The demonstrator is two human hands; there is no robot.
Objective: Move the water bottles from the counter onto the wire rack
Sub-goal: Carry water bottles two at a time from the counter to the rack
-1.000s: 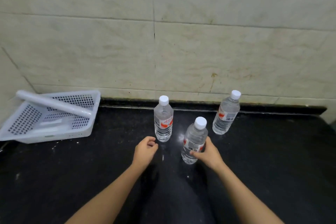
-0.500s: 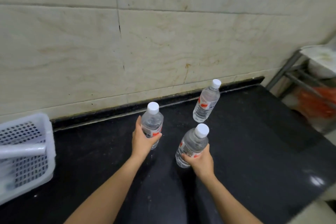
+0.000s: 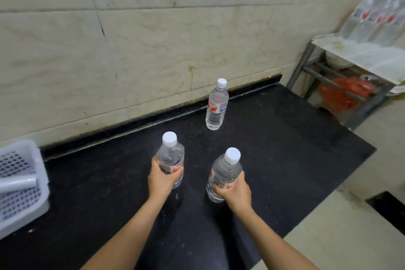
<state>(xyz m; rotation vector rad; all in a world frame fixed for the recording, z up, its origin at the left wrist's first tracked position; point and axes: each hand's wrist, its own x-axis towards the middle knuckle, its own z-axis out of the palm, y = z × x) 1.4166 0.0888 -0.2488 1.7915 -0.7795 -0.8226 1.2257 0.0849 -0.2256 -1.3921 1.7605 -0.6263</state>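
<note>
Water bottle (image 3: 223, 178) wrapped tight in right hand (image 3: 235, 193) above black counter (image 3: 285, 149), second bottle (image 3: 171, 160) gripped by left hand (image 3: 162, 180), third bottle (image 3: 216, 105) standing farther back near wall, rack (image 3: 359, 63) far right.

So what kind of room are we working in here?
Probably a plain kitchen or utility room: a black stone counter against a tiled wall, a white basket at the left, and a metal rack with bottles at the right.
</note>
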